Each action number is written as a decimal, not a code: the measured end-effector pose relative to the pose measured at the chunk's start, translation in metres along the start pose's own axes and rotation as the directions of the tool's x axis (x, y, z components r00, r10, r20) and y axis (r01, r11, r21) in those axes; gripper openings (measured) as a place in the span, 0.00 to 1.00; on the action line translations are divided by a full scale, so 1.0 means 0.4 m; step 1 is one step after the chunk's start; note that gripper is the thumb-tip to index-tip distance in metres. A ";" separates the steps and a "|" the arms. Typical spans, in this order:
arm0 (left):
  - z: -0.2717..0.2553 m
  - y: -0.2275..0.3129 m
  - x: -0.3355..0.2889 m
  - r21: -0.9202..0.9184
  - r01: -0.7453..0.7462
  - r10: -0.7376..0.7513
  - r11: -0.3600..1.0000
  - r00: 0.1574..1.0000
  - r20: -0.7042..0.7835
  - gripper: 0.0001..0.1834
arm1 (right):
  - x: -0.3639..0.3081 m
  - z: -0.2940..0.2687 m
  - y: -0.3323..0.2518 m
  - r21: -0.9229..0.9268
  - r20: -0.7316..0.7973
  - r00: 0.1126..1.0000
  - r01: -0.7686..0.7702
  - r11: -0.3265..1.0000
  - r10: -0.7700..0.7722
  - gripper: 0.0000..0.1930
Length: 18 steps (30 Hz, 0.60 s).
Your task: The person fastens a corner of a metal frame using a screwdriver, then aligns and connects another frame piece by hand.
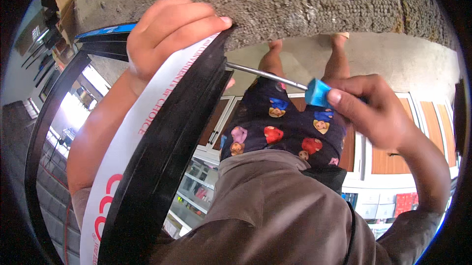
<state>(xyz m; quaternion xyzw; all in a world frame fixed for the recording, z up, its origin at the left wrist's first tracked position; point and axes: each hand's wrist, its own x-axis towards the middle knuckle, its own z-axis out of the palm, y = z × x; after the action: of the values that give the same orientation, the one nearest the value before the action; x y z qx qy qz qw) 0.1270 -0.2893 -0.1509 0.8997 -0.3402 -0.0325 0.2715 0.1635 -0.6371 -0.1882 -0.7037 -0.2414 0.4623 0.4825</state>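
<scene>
My left hand (172, 31) is closed round the upper end of a black frame (162, 152), its fingers bent over the edge. White film (130, 117) with red print covers one face of that bar. In my right hand (376, 110), slightly blurred, is a screwdriver with a blue handle (317, 93), pinched between thumb and fingers. Its thin metal shaft (268, 74) runs left to the inner side of the bar, close to the corner. The tip meets the dark profile there, and what it touches is too dark to make out.
Worn grey-brown carpet (314, 4) covers the surface the frame's end rests against. Another side of the frame (37, 132) stretches along the left, with a blue strip (105, 30) near its corner. Brown-panelled cabinets (388, 132) and glass-fronted shelves (194, 186) stand behind me.
</scene>
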 end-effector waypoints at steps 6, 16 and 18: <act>-0.024 -0.003 -0.003 0.027 0.003 -0.004 1.000 0.999 0.032 0.32 | 0.026 -0.079 -0.065 0.398 0.501 0.772 -0.607 0.688 0.391 0.23; -0.011 -0.006 -0.023 0.080 -0.056 0.056 0.995 0.998 -0.002 0.25 | -0.042 -0.035 0.026 -0.462 0.035 0.823 0.517 0.721 -0.567 0.34; -0.022 0.011 -0.012 0.080 -0.050 0.049 0.996 0.999 0.006 0.26 | -0.053 -0.028 0.015 -0.382 0.036 0.836 0.518 0.765 -0.548 0.32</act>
<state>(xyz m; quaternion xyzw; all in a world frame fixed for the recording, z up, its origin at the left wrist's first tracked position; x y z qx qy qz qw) 0.1232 -0.2849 -0.1417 0.9011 -0.3640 -0.0141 0.2353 0.1629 -0.6613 -0.1838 -0.7024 -0.4964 0.2235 0.4586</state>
